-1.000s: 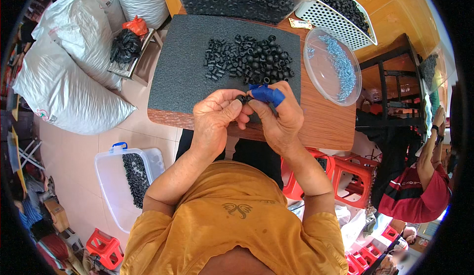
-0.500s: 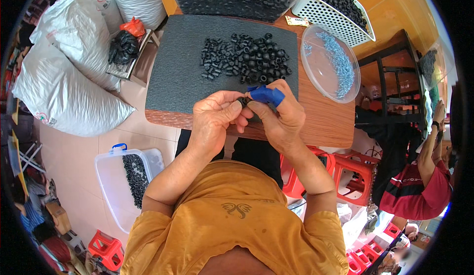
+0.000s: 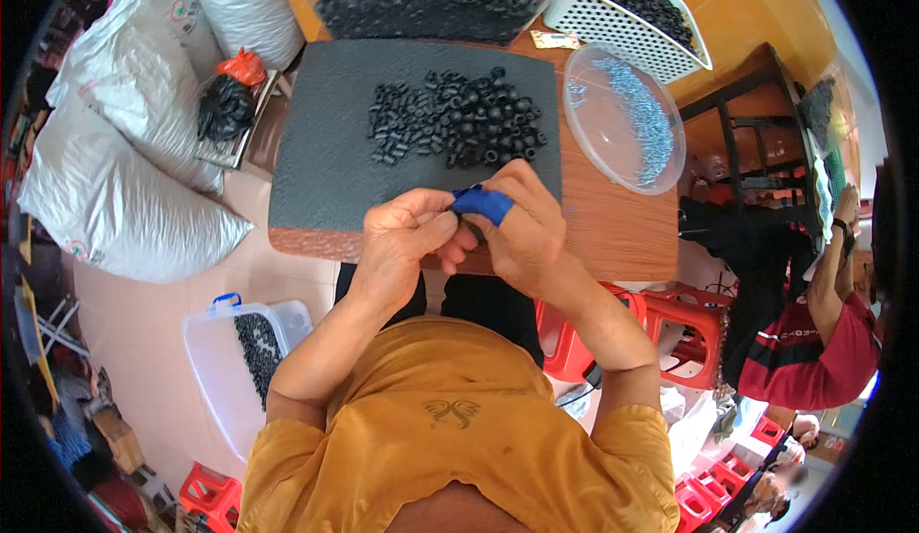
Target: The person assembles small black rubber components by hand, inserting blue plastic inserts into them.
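My left hand and my right hand meet above the table's front edge, fingers pinched together. Between their fingertips is a small black part, now mostly hidden by the fingers. Blue tape wraps a finger of my right hand. Just beyond the hands, on a dark grey mat, lie two mingled heaps of small black parts: narrow tubular pieces on the left and rounder, bulb-like pieces on the right.
Behind the mat stand a clear bin and a white perforated basket, both full of black parts. A clear round tray holds small bluish pieces. White sacks and a floor bin lie left; red stools and another person are right.
The whole view has shifted slightly. My right hand's taped finger has swung toward the left fingertips and now covers the black part, which showed between the fingers before.
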The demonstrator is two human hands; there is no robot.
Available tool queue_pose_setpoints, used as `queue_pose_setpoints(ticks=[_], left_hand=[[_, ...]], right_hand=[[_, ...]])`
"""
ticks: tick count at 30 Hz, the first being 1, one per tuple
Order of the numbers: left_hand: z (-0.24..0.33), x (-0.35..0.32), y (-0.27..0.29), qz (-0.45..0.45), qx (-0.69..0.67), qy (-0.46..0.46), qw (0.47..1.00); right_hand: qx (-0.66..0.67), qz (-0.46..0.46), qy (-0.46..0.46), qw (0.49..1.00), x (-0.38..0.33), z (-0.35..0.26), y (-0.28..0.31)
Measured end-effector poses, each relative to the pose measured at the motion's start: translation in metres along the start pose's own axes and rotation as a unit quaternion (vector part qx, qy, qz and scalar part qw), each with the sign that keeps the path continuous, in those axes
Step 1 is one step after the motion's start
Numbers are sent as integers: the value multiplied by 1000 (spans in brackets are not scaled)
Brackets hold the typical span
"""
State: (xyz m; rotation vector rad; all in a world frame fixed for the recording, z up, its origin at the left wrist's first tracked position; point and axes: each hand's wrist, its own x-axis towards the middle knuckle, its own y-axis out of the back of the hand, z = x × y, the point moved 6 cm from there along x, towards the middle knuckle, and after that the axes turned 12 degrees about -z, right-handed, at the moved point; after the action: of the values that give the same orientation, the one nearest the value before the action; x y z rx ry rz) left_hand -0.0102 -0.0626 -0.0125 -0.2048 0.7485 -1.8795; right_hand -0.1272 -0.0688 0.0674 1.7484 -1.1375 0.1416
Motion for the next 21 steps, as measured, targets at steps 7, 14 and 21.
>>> queue_pose_setpoints(ticks=[7,14,21], left_hand=[[-2,0,-2,-25,1,-12,1000],[3,1,-6,-12,1,-62,998],[1,7,-9,11,-26,-43,999]], right_hand=[[17,-3,-3,1000,-4,1,3],[23,30,-1,999,-9,0,4],[14,37,-39,998,-10,4,9]])
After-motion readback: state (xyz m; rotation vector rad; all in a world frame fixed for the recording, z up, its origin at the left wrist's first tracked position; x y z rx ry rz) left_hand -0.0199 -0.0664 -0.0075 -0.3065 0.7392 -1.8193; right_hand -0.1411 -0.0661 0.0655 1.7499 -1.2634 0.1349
